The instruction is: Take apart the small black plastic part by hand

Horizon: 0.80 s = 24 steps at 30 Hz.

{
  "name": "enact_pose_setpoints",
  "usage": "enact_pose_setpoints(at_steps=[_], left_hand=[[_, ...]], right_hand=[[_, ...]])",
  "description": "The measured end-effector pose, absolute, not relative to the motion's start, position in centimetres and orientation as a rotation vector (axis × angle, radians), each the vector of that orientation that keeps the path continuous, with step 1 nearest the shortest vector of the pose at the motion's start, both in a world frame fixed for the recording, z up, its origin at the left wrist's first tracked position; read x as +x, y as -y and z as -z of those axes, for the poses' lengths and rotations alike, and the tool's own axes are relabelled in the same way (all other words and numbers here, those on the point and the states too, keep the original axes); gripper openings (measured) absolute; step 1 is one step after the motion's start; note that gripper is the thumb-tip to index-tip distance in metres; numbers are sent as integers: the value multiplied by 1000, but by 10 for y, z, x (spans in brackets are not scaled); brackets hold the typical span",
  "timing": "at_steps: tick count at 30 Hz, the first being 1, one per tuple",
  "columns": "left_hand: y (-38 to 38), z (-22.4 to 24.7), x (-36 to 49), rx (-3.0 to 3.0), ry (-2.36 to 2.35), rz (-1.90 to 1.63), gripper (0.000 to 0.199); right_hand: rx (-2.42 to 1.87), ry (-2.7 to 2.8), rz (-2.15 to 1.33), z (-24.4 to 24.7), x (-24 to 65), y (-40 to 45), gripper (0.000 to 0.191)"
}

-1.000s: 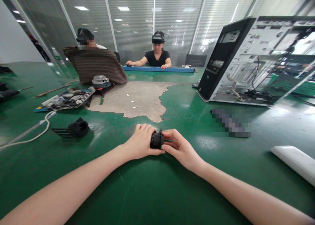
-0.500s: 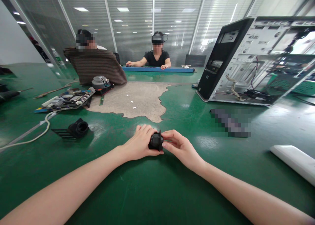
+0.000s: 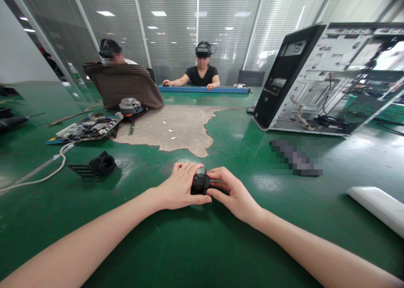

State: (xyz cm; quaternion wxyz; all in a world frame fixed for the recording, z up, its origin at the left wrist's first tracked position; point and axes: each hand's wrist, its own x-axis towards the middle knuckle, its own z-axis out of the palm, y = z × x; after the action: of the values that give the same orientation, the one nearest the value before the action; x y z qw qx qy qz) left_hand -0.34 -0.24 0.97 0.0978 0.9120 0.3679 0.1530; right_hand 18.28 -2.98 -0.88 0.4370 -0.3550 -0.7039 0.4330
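Note:
Between my two hands is a small black round part (image 3: 198,184) with a wider flange on its right side. I cannot tell exactly what kind of part it is. My left hand (image 3: 176,187) lies around its left side, fingers over the far side and thumb stretched along the near side. From the right, my right hand (image 3: 232,191) pinches the flange between thumb and fingertips. Both hands stay low over the green table (image 3: 176,250). To the left lies another black part (image 3: 104,164), with a round opening and slats.
A circuit board (image 3: 88,128) with a cable beside it lies on the left. An opened computer case (image 3: 280,82) stands at right, near a blurred dark object (image 3: 295,157) and a white object (image 3: 375,204). Two people sit across the table, one behind a brown-draped chair (image 3: 126,84).
My left index finger and thumb have straightened and loosened somewhat around the black part. My right fingers have shifted slightly on the flange. The part stays in about the same place.

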Motion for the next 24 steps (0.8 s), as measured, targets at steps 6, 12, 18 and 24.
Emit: enact_pose_setpoints(at_steps=[6,12,18,24], left_hand=[[3,-9,-5,2665,-1042,-483,77],[0,-6,-6,2668,-961,-535,73],[0,-4,-5,2730,-1040,-587,69],[1,-2,-4,2774,-1065,-574,68]], right_hand=[[-883,1800,-1035,8,183,32,25],[-901,1830,-1001,10,184,32,27],[-895,1821,-1027,11,183,32,28],[-881,1727,-1129,10,181,31,21]])
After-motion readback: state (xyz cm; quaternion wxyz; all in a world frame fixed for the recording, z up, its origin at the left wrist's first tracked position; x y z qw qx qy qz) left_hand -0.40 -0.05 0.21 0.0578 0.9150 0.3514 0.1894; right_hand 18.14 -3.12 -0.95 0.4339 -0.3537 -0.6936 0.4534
